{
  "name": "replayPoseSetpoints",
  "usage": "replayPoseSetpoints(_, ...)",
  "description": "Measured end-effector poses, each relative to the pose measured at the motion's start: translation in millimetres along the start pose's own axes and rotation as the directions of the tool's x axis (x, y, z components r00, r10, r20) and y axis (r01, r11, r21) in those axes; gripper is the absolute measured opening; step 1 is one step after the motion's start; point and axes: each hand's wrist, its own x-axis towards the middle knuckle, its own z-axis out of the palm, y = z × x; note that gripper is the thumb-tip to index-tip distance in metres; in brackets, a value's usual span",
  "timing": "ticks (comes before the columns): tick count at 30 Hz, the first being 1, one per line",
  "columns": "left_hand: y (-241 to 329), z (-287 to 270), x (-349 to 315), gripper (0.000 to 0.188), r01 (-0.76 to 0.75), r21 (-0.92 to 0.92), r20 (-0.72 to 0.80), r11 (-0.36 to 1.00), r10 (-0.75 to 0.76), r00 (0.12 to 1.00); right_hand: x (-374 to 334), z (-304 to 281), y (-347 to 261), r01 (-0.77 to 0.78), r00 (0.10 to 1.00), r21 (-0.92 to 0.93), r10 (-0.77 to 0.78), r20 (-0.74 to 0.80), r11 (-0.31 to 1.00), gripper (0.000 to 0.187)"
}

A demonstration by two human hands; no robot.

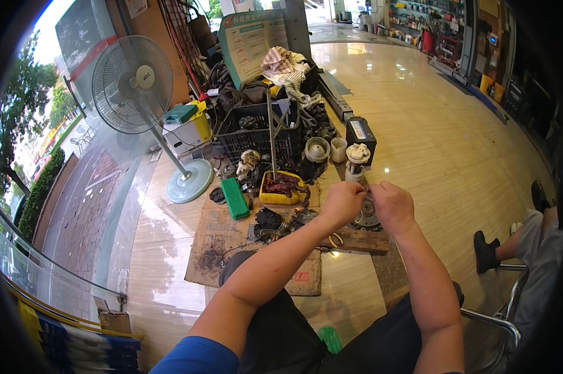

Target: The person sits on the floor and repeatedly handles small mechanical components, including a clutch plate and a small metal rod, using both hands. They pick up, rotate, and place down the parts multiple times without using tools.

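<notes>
Both arms reach forward, and my left hand (344, 203) and my right hand (390, 207) almost meet at the fingertips. The fingers of each are closed in a pinch; whatever lies between them is too small to make out. Just beneath them is a round grey metal part (367, 219), partly covered by the hands, beside a wooden board (364, 240). Beyond the hands stands a cream-white cylindrical unit with a round top (357, 154). Pliers with yellow handles (336, 240) lie near my left wrist.
A green case (235, 198) and a yellow container (280, 198) of dark, greasy stuff sit on stained cardboard (213, 249). Behind are a black crate (256, 140) and a black battery (361, 138). A fan (190, 181) stands left; a seated person's leg (512, 246) is right.
</notes>
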Motion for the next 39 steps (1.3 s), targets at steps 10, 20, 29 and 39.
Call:
replayPoseSetpoints(10,-3,-3,7,0.029,0.313,-0.468,0.287,0.826,-0.193,0.938,-2,-1,0,0.047,0.998,0.002,-0.047,-0.040,0.999,0.001)
replayPoseSetpoints(20,-4,-4,7,0.020,-0.004,-0.190,0.040,0.982,0.012,0.999,2,-7,-6,-0.027,0.999,0.134,0.032,-0.032,0.991,0.011)
replayPoseSetpoints(29,4,-28,2,0.010,-0.343,-0.039,0.128,0.938,0.345,0.930,9,-32,6,-0.516,0.847,0.651,0.215,0.487,0.557,0.012)
replayPoseSetpoints(39,8,-32,2,0.011,-0.363,-0.069,0.178,0.929,0.370,0.912,5,-26,14,-0.563,0.816,0.680,0.181,0.549,0.470,0.014)
